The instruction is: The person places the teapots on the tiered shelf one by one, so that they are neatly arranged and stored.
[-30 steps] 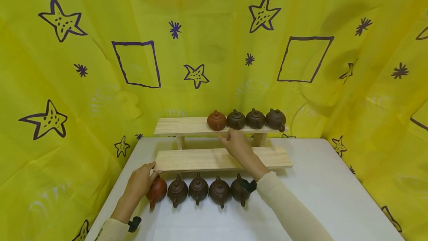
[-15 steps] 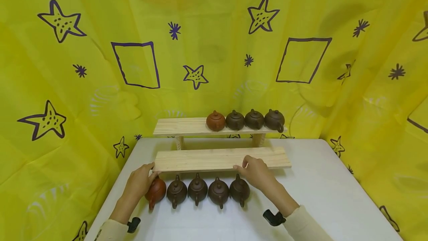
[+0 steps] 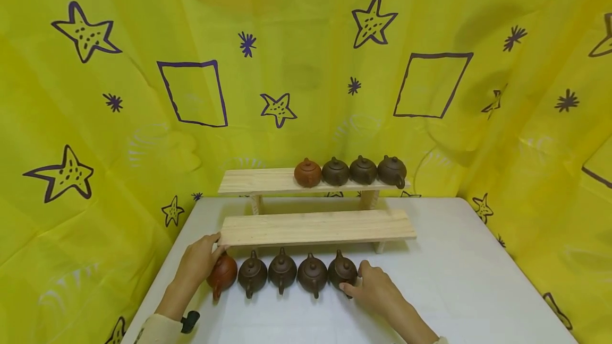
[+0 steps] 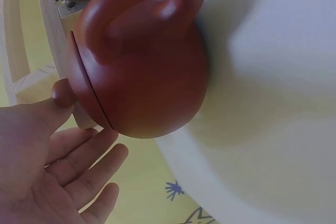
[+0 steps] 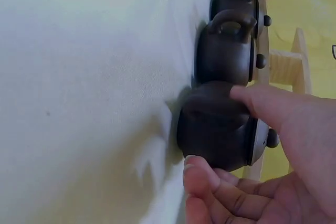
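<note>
The head view alone shows the whole layout: two pale wooden shelves, one red teapot and three dark teapots (image 3: 336,172) on the upper shelf (image 3: 258,180), and five more standing on the white table (image 3: 287,323) in front of the lower shelf (image 3: 315,227). At the right end of that front row, the right hand (image 3: 380,291) holds the rightmost dark teapot (image 3: 342,269) between thumb and fingers; the right wrist view adds the thumb over its handle and the other fingers bent along its far side, with the teapot sitting on the table. From the head, the left hand (image 3: 193,264) touches the left end of the lower shelf, just above the front red teapot (image 3: 222,272); the left wrist view shows its fingers slightly spread and nearly straight, and discloses the red pot's thick loop handle (image 4: 110,3), fine lid seam and round lid knob (image 4: 63,93), all small from above. Whether any left finger presses on that lid, I cannot tell. The pots are round-bellied and smooth, like unglazed clay with a soft sheen; the shelves are flat planks with visible grain, and behind hangs creased yellow sheeting (image 3: 311,31) printed with purple starfish and crooked four-sided outlines.
</note>
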Available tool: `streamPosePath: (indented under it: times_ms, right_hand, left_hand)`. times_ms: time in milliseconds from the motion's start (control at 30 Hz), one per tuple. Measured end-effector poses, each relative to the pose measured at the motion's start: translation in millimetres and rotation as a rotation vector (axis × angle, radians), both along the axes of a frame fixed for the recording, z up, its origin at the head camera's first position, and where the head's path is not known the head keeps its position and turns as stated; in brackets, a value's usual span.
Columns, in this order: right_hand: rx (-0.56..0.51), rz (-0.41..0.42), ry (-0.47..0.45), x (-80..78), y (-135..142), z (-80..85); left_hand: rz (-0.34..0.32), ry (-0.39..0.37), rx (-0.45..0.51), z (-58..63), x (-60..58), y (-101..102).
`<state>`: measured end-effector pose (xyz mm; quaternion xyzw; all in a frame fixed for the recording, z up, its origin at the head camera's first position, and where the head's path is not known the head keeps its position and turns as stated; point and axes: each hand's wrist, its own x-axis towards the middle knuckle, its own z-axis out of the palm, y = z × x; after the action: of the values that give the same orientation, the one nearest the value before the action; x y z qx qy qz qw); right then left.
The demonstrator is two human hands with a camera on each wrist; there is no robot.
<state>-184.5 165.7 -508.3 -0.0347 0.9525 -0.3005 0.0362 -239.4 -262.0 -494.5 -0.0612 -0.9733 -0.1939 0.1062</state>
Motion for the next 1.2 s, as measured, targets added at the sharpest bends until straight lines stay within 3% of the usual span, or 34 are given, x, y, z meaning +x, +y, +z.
streamPosePath:
  times_ms: [300, 667, 933, 1200]
  right_hand:
    - [0.038, 0.042, 0.041, 9.9, -2, -10.8]
    - [0.028, 0.085, 0.192, 20.0, -11, -22.6]
    - [-0.041, 0.135, 0.182, 24.5, -10, -27.9]
    - [-0.044, 0.120, 0.194, 26.1, -7, -31.0]
  left_hand:
    - [0.003, -0.016, -0.008, -0.3, 0.6, 1]
    - [0.010, -0.015, -0.013, -2.0, -0.5, 0]
    - [0.009, -0.022, -0.014, 1.3, 0.7, 1]
    - [0.007, -0.025, -0.011, 1.4, 1.4, 2]
